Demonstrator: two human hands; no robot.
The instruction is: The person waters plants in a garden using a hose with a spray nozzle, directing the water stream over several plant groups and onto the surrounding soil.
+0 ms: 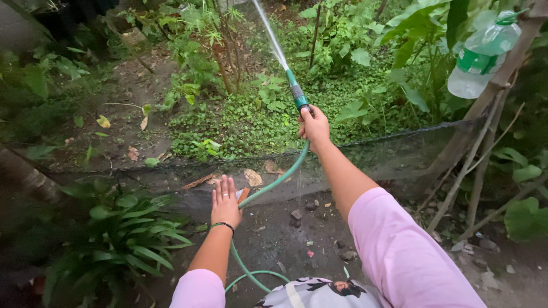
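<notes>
My right hand [314, 126] is raised and closed around the green spray nozzle [296, 91] of a green garden hose [274, 183]. A thin jet of water [268, 31] shoots from the nozzle up and to the left over the plants. The hose hangs down from that hand and curls on the dirt by my legs. My left hand [225, 201] is stretched out flat, fingers together, palm down, just left of the hose and holding nothing. A dark band circles its wrist.
A low black mesh fence [394, 148] crosses in front of me. Beyond it lie ground-cover plants [251, 120] and shrubs. A leafy plant [125, 234] stands at lower left. A clear plastic bottle [482, 54] hangs on slanted sticks [474, 148] at right. Small stones dot the dirt.
</notes>
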